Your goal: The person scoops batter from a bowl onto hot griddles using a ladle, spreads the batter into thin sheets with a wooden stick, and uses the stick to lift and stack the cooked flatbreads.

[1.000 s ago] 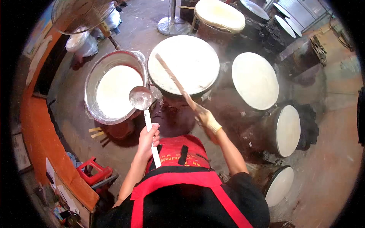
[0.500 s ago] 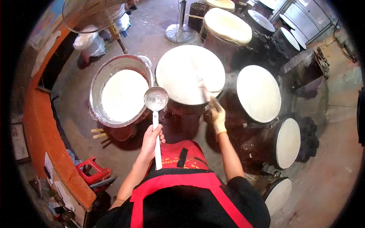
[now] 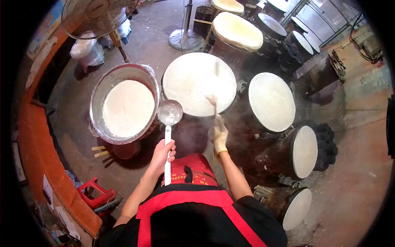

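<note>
The wide metal pot [image 3: 95, 99] of white liquid [image 3: 128, 109] fills the left of the frame, just beside the round white disc [image 3: 197, 80] at upper centre; standing so close, it probably keeps any drip between the two short. That disc lies flat and unobstructed in front of the person, likely so both arms can reach across it. Smaller pale discs, one at right of centre [image 3: 272, 102] and another lower right [image 3: 305, 152], sit apart from it, perhaps leaving elbow room. The ladle [image 3: 170, 113] stands upright in the frame between pot and disc, its bowl turned up near the pot's rim; the bare left hand [image 3: 161, 154], at lower centre, has its fingers wrapped round the white handle, seemingly to park it clear of the other arm. The thin stick [image 3: 216, 108], blurred at its far end, reaches over the disc's near edge. The right hand [image 3: 219, 136], right of centre, is clamped on its near end; the pale glove suggests protection from heat, since faint haze hangs nearby.
</note>
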A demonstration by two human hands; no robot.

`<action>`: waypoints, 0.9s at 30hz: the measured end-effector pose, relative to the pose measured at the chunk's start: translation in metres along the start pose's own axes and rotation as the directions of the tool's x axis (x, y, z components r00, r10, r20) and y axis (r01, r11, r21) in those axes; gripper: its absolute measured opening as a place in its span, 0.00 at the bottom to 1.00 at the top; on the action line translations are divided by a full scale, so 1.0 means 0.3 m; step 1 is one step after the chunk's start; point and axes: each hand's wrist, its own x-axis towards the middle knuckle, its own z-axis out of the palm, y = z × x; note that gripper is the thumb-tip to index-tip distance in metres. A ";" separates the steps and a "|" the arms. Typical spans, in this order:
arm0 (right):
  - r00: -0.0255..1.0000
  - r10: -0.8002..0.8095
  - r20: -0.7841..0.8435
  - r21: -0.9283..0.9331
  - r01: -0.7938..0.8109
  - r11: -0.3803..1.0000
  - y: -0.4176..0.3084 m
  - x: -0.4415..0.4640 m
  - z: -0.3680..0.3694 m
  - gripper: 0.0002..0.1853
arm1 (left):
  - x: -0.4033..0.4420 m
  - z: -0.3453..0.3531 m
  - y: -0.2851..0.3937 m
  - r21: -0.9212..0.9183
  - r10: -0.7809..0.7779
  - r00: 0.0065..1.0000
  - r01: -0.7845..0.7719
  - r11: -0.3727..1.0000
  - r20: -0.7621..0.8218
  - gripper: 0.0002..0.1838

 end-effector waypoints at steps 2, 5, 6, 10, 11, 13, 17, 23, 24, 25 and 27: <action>0.963 -0.250 0.098 0.077 0.243 0.967 0.043 0.115 -0.004 0.17 | 0.002 -0.005 -0.002 0.011 -0.024 1.000 0.023 1.000 0.020 0.06; 0.970 -0.242 0.021 0.138 0.237 0.962 -0.153 0.127 -0.034 0.18 | -0.014 0.009 0.003 -0.001 -0.039 0.999 0.039 0.999 0.022 0.06; 0.991 -0.117 0.060 0.241 0.100 0.965 -0.094 0.200 -0.060 0.19 | -0.009 0.005 0.006 0.014 -0.032 0.999 0.032 0.999 0.021 0.06; 0.953 -0.205 0.224 -0.147 0.241 0.959 -0.007 0.155 -0.126 0.20 | 0.062 -0.004 0.021 0.076 -0.030 0.999 0.029 0.997 0.012 0.07; 0.941 -0.234 0.243 0.002 0.241 0.970 0.014 0.112 -0.144 0.20 | 0.093 -0.004 0.030 0.087 -0.034 0.999 0.034 0.996 0.005 0.07; 0.948 -0.144 0.284 -0.068 0.170 0.983 -0.030 0.018 -0.199 0.20 | 0.188 -0.001 0.068 0.150 0.004 0.999 -0.010 0.989 0.039 0.08; 0.969 -0.233 0.085 0.091 0.226 0.970 0.034 -0.063 -0.175 0.20 | 0.441 0.050 0.097 0.263 0.078 0.996 -0.084 0.961 0.036 0.07; 0.967 0.030 0.251 0.306 -0.109 0.946 0.165 -0.082 -0.006 0.22 | 0.637 0.244 -0.032 0.219 0.056 0.994 -0.034 0.975 -0.095 0.09; 0.924 0.166 0.344 0.275 -0.269 0.923 0.068 -0.137 -0.015 0.21 | 0.756 0.225 -0.096 0.131 0.075 0.993 -0.063 0.989 -0.093 0.07; 0.866 0.237 0.440 0.308 -0.393 0.866 -0.035 -0.181 -0.030 0.21 | 0.690 0.219 0.018 -0.173 -0.243 0.970 0.239 0.955 0.003 0.09; 0.932 0.110 0.346 0.246 -0.204 0.948 -0.100 -0.161 -0.066 0.22 | 0.470 0.205 0.225 -0.486 -0.202 0.865 0.435 0.758 0.458 0.09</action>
